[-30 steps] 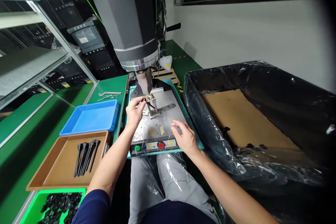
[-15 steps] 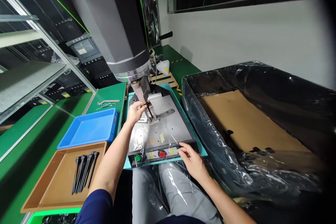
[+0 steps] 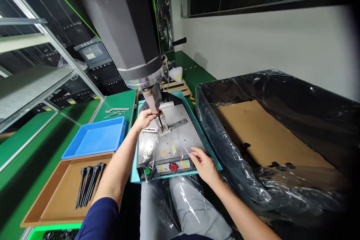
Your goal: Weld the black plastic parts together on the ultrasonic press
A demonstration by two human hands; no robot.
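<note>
My left hand (image 3: 145,118) reaches to the metal fixture (image 3: 164,120) under the press horn (image 3: 150,98) and pinches a thin black rod part (image 3: 160,119) standing in the fixture. My right hand (image 3: 204,164) rests on the front right edge of the machine's grey base plate (image 3: 180,138), fingers spread, near the red button (image 3: 173,167). It holds nothing. A green button (image 3: 146,171) sits at the panel's left end.
A brown tray (image 3: 56,198) with several black rod parts (image 3: 89,182) lies at the left, a blue tray (image 3: 95,138) beyond it. A large box lined with black plastic (image 3: 281,138) stands at the right. Wrenches (image 3: 115,111) lie on the green bench.
My left hand stayed at the fixture with the black rod part, now set more upright. My right hand drew back to the base plate's front edge, then moved slightly forward. The camera shifted.
</note>
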